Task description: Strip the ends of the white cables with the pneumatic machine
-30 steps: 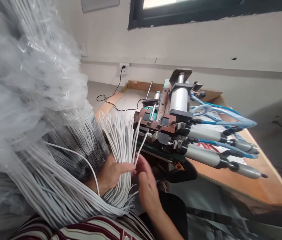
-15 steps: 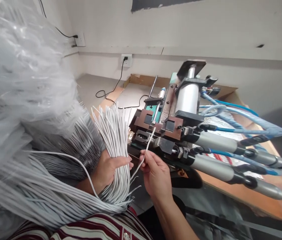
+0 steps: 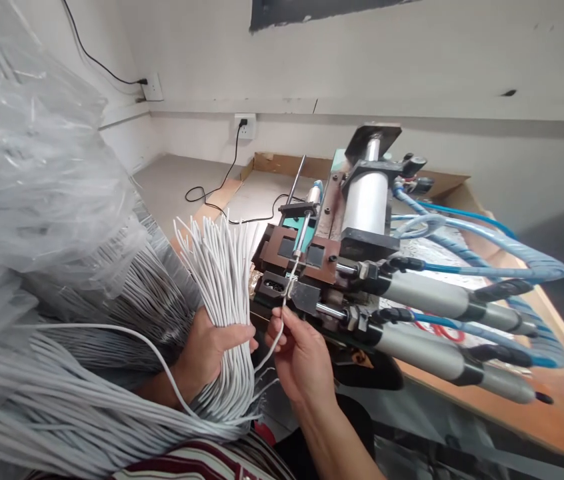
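Note:
My left hand (image 3: 217, 347) is closed round a thick bundle of light grey cables (image 3: 222, 280), whose cut ends fan upward above the thumb. Between thumb and fingers, my right hand (image 3: 302, 353) pinches a single grey cable (image 3: 276, 340). That cable's upper end lies in the jaws of a pneumatic machine (image 3: 305, 297), right beside the fingertips. The jaw blocks sit close against the cable. The rest of the bundle bends down and runs off to the left across my lap.
Clear plastic wrapping (image 3: 47, 173) covers more grey cables (image 3: 147, 287) on the left. Air cylinders (image 3: 427, 293) and blue hoses (image 3: 502, 257) extend to the right over a wooden-edged table (image 3: 527, 407). A black power cord (image 3: 232, 157) runs from a wall socket (image 3: 246, 127).
My right hand has moved slightly up and left, bringing the cable's end into the machine. The jaw blocks and cylinder rods have shifted left, closing in on the cable.

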`<state>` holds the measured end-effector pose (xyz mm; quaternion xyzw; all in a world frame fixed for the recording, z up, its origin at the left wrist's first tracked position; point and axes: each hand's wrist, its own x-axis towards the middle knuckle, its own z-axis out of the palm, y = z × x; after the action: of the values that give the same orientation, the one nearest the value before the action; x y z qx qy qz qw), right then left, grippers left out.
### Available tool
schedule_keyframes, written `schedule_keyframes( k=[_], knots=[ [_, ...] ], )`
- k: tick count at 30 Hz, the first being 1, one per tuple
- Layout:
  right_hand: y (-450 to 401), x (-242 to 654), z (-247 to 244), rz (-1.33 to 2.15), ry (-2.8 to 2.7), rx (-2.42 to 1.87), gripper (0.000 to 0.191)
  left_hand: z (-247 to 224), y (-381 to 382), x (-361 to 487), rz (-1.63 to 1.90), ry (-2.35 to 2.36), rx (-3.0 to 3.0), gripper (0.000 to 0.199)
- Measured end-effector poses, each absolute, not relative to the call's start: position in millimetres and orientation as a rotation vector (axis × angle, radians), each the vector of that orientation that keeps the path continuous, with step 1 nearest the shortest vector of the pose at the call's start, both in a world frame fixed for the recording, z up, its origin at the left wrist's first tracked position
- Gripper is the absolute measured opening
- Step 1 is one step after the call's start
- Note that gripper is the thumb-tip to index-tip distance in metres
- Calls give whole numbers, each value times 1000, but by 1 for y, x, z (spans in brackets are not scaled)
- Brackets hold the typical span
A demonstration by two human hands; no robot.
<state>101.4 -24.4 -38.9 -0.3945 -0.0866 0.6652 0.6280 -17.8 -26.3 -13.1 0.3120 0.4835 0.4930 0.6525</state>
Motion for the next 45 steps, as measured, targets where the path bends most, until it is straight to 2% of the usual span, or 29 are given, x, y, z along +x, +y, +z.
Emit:
schedule_keyframes(
  k=[8, 15, 21, 27, 40, 45],
  knots=[
    [-30, 93, -38, 1634, -469, -887, 28, -19, -29, -14, 1095, 1050, 875, 9],
    [-42, 91, -47, 1403, -551, -943, 17, -24, -32, -16, 1129, 1041, 938, 15],
    [-50, 94, -57, 1358, -476, -1013, 23, -21, -32, -18, 1120, 1107, 874, 5],
    [-46, 96, -56, 1321, -415, -1010, 25, -21, -31, -18, 1149, 1103, 760, 15],
    [-30, 97, -42, 1457, -247, -990, 22, -23, -32, -18, 1158, 1150, 775, 14],
    [-32, 92, -36, 1648, -349, -847, 28, -19, -34, -14, 1129, 1123, 862, 15]
  ],
)
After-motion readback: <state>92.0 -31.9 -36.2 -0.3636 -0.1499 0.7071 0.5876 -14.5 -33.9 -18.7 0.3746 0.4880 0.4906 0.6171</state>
